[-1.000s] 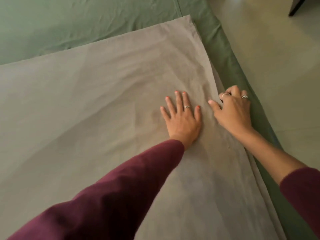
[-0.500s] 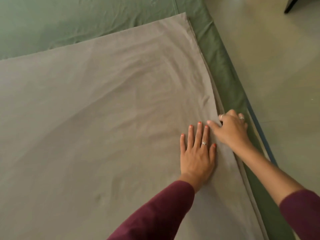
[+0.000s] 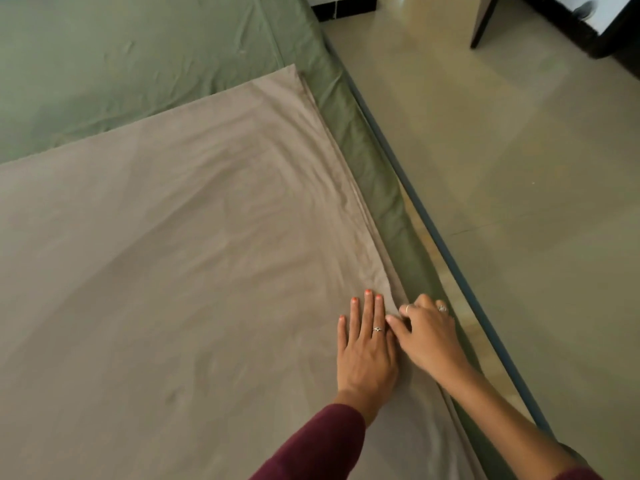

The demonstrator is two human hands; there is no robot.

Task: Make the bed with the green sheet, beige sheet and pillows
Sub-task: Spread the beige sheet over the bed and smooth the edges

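Left hand is pressing flat, anchoring the beige sheet; right hand, fingers curled, is pinching its edge to align it.

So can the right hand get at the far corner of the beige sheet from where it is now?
Probably not without moving along the bed: the right hand grips the beige sheet edge near the person, with the corner far up the bed. Nothing blocks the way.

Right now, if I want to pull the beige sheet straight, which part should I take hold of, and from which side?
Probably its layered right edge, from the floor side. The beige sheet lies flat, so only that edge offers a lip to pinch. The right hand already curls over it there, while the left hand presses flat beside it.
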